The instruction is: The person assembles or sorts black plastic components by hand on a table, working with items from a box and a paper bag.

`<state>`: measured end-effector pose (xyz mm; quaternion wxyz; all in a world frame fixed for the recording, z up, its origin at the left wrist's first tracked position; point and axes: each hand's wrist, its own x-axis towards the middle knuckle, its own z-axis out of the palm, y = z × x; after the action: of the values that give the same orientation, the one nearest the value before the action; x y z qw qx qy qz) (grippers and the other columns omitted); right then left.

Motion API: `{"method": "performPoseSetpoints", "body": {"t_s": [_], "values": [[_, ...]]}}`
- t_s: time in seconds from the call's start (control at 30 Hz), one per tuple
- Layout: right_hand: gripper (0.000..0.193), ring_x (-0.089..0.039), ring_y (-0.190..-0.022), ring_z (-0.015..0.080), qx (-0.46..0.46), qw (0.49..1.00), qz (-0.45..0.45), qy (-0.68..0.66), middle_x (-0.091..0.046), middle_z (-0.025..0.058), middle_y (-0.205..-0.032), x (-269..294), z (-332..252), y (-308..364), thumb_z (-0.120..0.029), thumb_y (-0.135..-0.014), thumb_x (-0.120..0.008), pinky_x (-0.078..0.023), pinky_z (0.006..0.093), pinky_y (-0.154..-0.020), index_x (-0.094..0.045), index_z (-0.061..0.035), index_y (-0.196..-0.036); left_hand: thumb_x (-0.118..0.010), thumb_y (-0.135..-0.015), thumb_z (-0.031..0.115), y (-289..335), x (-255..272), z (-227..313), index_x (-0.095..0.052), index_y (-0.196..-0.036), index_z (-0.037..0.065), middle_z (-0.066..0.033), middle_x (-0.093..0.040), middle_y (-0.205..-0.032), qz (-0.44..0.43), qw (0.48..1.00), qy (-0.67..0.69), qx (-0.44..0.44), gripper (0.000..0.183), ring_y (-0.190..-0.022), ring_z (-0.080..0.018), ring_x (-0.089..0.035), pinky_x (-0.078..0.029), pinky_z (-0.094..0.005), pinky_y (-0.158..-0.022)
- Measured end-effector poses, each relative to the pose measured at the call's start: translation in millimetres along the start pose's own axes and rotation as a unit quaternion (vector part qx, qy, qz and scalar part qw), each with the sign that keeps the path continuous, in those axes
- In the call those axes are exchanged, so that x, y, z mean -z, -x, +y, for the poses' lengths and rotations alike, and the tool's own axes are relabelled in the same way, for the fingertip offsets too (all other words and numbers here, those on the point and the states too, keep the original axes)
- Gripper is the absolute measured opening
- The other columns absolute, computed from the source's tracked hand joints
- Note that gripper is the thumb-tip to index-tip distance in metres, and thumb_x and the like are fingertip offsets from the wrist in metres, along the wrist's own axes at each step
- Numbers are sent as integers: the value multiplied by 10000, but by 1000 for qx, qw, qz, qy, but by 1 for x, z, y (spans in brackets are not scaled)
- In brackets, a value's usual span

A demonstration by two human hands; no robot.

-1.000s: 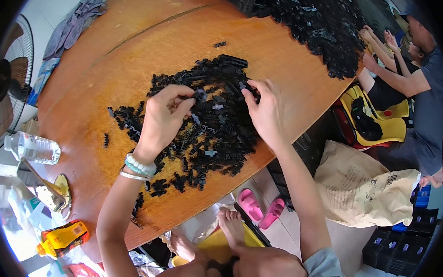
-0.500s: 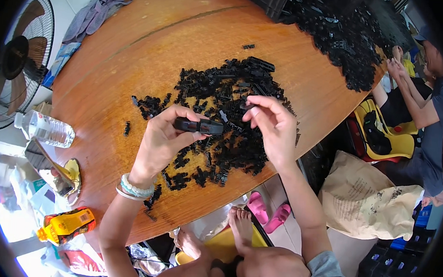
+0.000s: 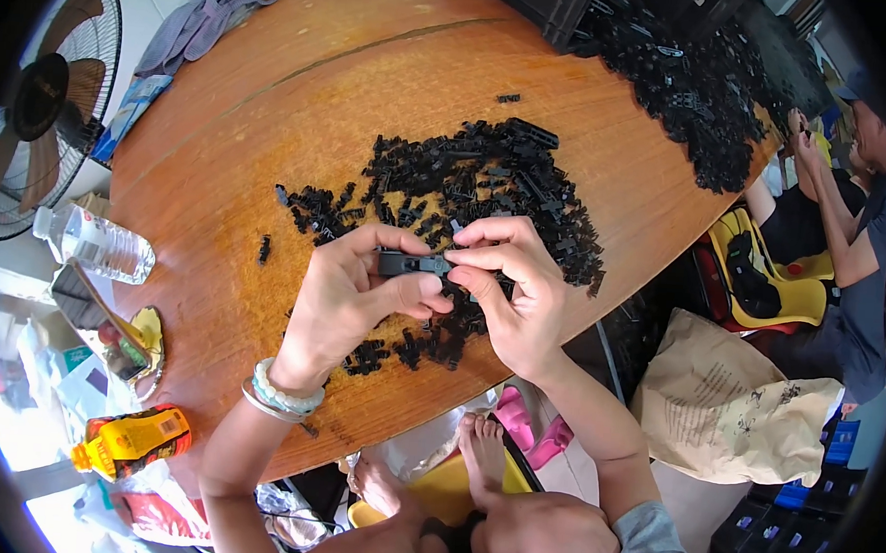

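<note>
A black, elongated plastic part (image 3: 400,264) is gripped between the thumb and fingers of my left hand (image 3: 334,296), lying roughly level above the table. The fingers of my right hand (image 3: 522,293) are pinched together at the part's right end. They hold a small black plastic piece, mostly covered by the fingertips; whether it is seated in the larger part I cannot tell. Beneath and beyond both hands spreads a loose heap of small black plastic pieces (image 3: 469,163).
A wooden table (image 3: 228,165) carries a bigger black heap (image 3: 683,99) at the far right. On the left are a water bottle (image 3: 99,245), a propped phone (image 3: 100,319), a yellow bottle (image 3: 136,439) and a fan (image 3: 46,101). A paper bag (image 3: 732,397) and a co-worker (image 3: 866,239) are at right.
My right hand has moved left with its small piece, up to the end of the black part. The hands were apart before; now their fingertips nearly meet.
</note>
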<state>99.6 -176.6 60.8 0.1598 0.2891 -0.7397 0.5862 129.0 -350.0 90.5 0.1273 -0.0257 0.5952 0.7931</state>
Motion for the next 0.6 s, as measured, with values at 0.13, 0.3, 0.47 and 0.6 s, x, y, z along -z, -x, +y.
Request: {"method": "performPoseSetpoints", "body": {"t_s": [0.13, 0.3, 0.47, 0.6], "values": [[152, -563, -783, 168, -15, 998, -2, -56, -609, 93, -878, -2, 1, 3, -55, -802, -667, -451, 282, -687, -644, 18, -933, -599, -845, -24, 1, 3, -2, -519, -1005, -50, -131, -639, -875, 9, 998, -40, -51, 181, -744, -158, -657, -543, -239, -660], [187, -576, -598, 117, -162, 984, -33, -71, -606, 83, -731, -4, -6, 10, -87, -857, -635, -450, 243, -565, -609, 42, -989, -587, -854, -18, 4, -3, 1, -517, -1039, -54, -119, -638, -880, 10, 996, -62, -67, 201, -764, -149, -651, -538, -236, -661], [171, -590, -620, 85, -300, 921, -123, -216, -639, 73, -765, 27, -28, 7, -51, -853, -626, -454, 210, -549, -608, 61, -982, -695, -828, 172, 2, 11, 26, -507, -1163, -15, -127, -637, -974, -74, 982, -160, -66, 426, -794, -131, -634, -508, -237, -694], [233, -632, -648, 205, -243, 806, -505, -189, -666, 117, -748, 43, -19, 43, -202, -767, -723, -473, 302, -593, -676, 2, -869, -684, -832, 203, -6, 40, 23, -425, -1241, -53, -162, -594, -1092, -51, 971, -202, -116, 547, -854, -168, -625, -497, -280, -780]]}}
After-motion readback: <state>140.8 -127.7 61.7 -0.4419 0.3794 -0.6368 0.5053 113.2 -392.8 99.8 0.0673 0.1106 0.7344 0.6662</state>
